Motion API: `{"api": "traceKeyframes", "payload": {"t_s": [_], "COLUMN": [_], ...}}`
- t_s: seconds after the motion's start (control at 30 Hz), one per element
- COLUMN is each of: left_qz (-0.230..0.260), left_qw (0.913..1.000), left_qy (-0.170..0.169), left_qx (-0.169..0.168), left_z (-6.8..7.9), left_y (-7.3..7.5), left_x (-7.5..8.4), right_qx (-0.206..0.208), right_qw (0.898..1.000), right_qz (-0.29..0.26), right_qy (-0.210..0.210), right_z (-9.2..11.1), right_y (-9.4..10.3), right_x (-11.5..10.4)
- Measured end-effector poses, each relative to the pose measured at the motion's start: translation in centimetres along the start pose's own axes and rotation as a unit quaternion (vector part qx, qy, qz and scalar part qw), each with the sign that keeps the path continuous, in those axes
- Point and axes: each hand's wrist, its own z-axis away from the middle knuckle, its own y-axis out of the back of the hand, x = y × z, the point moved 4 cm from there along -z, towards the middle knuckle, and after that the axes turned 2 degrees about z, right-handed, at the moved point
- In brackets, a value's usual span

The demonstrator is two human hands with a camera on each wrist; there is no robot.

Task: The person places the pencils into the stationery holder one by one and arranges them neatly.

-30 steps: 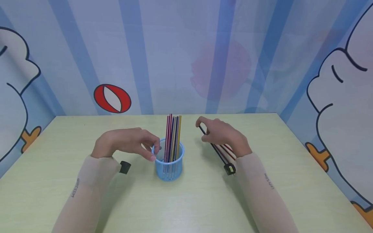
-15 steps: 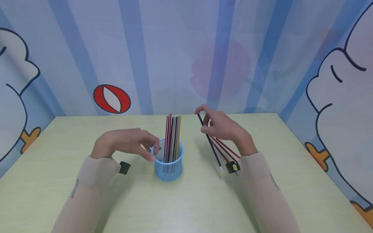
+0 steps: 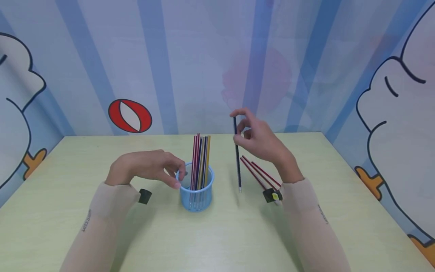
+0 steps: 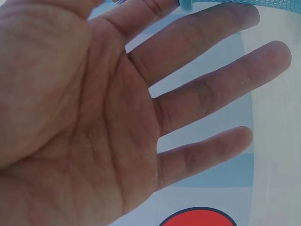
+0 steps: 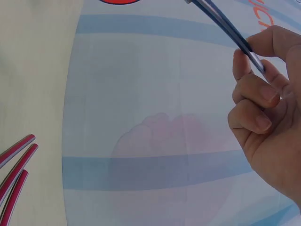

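A blue mesh pencil cup (image 3: 197, 200) stands on the table with several red, dark blue and yellow pencils (image 3: 200, 162) upright in it. My left hand (image 3: 149, 164) pinches the cup's left rim between thumb and index finger. Its other three fingers stretch out straight in the left wrist view. Right of the cup, my right hand (image 3: 259, 141) holds a dark blue striped pencil (image 3: 238, 166) nearly upright, thumb against its side and index finger at its top end. The pencil's silvery lower end hangs close over the table. Three red pencils (image 3: 259, 174) lie below that hand.
The pale wooden table (image 3: 210, 241) ends at a blue striped backdrop (image 3: 204, 75) with cartoon prints. A small black box (image 3: 145, 196) shows at the left wrist, and another black box (image 3: 272, 195) at the right wrist overlaps the lying red pencils' near ends.
My right hand has risen and lifted the dark blue pencil off the lying ones, swinging it from slanted to nearly upright. The left hand and the cup have stayed put.
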Motion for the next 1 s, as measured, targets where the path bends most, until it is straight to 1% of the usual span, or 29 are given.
{"api": "traceKeyframes", "payload": {"t_s": [0.1,0.3,0.47,0.53,0.67,0.77,0.83,1.0], "left_qz": [0.0,-0.001,-0.003,-0.003,-0.003,0.0,0.002,0.003], "left_qw": [1.0,1.0,1.0,1.0,0.9999,0.9999,0.9999,0.9999], "left_qy": [-0.002,-0.001,0.004,0.008,0.011,0.01,0.01,0.01], "left_qx": [0.0,0.001,0.002,0.002,0.002,0.001,0.001,0.0], "left_z": [0.0,0.0,0.0,0.0,0.0,-0.1,-0.1,-0.2], "left_y": [0.0,0.0,0.0,0.0,0.0,0.0,0.0,0.0], "left_x": [0.0,-0.1,-0.1,-0.1,-0.1,-0.1,-0.1,-0.2], "right_qx": [0.022,0.052,0.067,0.073,0.085,0.087,0.082,0.063], "right_qw": [0.999,0.993,0.983,0.98,0.974,0.973,0.973,0.981], "right_qz": [-0.042,-0.097,-0.164,-0.182,-0.202,-0.208,-0.205,-0.177], "right_qy": [0.013,0.038,0.045,0.046,0.052,0.059,0.06,0.056], "right_z": [0.0,0.1,0.2,0.2,0.1,-0.1,-0.2,-0.4], "right_y": [0.2,0.4,0.6,0.6,0.4,0.0,-0.4,-1.5], "right_x": [-0.3,-0.9,-1.3,-1.4,-1.5,-1.6,-1.5,-1.5]}}
